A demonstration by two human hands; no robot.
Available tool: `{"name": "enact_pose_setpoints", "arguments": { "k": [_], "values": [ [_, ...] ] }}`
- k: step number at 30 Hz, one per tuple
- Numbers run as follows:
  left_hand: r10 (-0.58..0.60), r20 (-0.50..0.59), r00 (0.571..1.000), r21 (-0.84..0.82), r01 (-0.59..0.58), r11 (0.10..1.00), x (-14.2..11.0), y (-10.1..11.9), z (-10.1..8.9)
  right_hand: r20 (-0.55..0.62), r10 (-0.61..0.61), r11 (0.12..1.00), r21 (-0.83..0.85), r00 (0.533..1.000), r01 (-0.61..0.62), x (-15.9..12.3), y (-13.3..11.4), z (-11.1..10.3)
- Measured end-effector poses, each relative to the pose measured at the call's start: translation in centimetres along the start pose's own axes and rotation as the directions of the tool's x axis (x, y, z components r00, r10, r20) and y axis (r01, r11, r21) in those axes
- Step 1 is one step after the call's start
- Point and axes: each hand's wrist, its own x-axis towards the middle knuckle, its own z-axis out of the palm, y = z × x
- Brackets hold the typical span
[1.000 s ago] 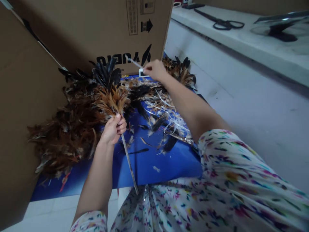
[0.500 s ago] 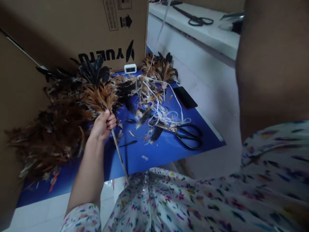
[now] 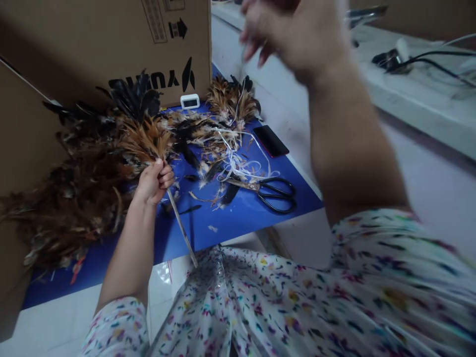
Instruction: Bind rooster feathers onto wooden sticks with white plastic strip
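My left hand (image 3: 156, 179) is closed round the stick of a feather duster (image 3: 147, 136). Its brown and black feathers fan out above my fist, and the bare stick (image 3: 182, 228) slants down toward my shirt. My right hand (image 3: 277, 32) is raised at the top of the view, blurred, with its fingers curled. A thin white plastic string runs faintly up to these fingers, and its loose coils (image 3: 241, 166) lie on the blue table. Black-handled scissors (image 3: 275, 193) rest beside the coils.
Brown feathers (image 3: 74, 198) are heaped at the left, with another feather bunch (image 3: 234, 96) at the back. A phone (image 3: 271, 141) and a small white digital display (image 3: 190, 101) lie on the table (image 3: 238, 225). A cardboard box (image 3: 111, 39) stands behind; cables (image 3: 420, 57) lie on the right ledge.
My right hand has come down into view from above, and the string, taut before, now hangs slacker. The view has shifted slightly right. My left hand keeps its grip on the feather duster.
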Motion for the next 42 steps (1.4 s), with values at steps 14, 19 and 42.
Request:
{"name": "enact_pose_setpoints", "arguments": {
  "k": [14,19,42],
  "values": [
    [0.034,-0.011,0.999,-0.072,-0.034,0.997,0.9,-1.8,3.2,0.359,0.164,0.986,-0.035,0.919,-0.162,-13.3,14.0,12.8],
    [0.017,-0.072,0.997,-0.064,-0.021,0.998,1.1,-2.9,2.7,0.298,0.219,0.975,-0.024,0.929,-0.223,-14.5,16.2,13.5],
    [0.031,-0.101,0.994,0.058,-0.025,0.998,0.4,-4.4,3.4,0.165,0.119,0.991,-0.083,0.979,-0.106,-15.6,15.7,14.4]
  ]
}}
